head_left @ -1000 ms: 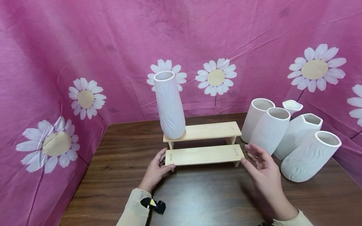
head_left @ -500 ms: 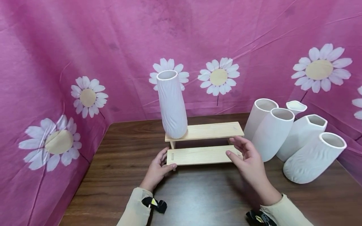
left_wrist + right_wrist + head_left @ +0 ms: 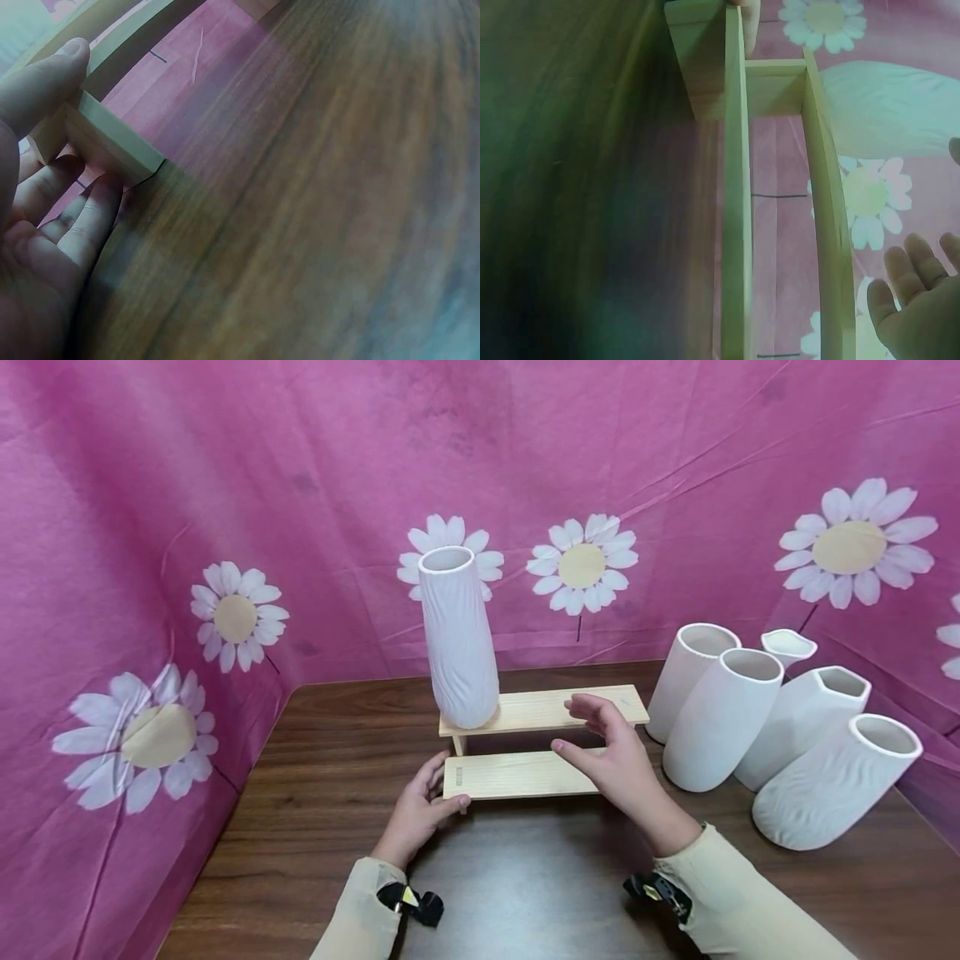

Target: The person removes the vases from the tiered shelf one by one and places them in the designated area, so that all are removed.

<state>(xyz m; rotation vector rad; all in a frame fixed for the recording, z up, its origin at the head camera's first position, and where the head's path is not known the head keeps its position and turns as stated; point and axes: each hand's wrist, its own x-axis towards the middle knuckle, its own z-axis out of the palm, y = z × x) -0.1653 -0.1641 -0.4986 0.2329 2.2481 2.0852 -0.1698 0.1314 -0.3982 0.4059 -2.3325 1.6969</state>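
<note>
A two-tier pale wooden stand [image 3: 525, 775] stands on the table. My left hand [image 3: 420, 810] holds the lower tier's left end, the thumb on its front edge. In the left wrist view, the fingers of that hand [image 3: 45, 217] curl by the stand's leg [image 3: 112, 142]. A tall white ribbed vase [image 3: 460, 643] stands upright on the upper tier's left end. My right hand [image 3: 611, 760] hovers over the stand's right part with fingers spread and nothing in them. It hides the lower tier's right end. In the right wrist view, that hand [image 3: 922, 307] appears beside the stand's boards.
Several white vases stand grouped on the right of the table, among them a smooth one [image 3: 723, 718], an angular-rimmed one [image 3: 802, 727] and a wavy-patterned one [image 3: 832, 785]. A pink daisy-print cloth [image 3: 337, 527] hangs behind the brown wooden table [image 3: 315, 793].
My right hand has moved left from beside the stand's right end to over its tiers. The left hand keeps its hold, and the vases stay in place while the view shifts slightly.
</note>
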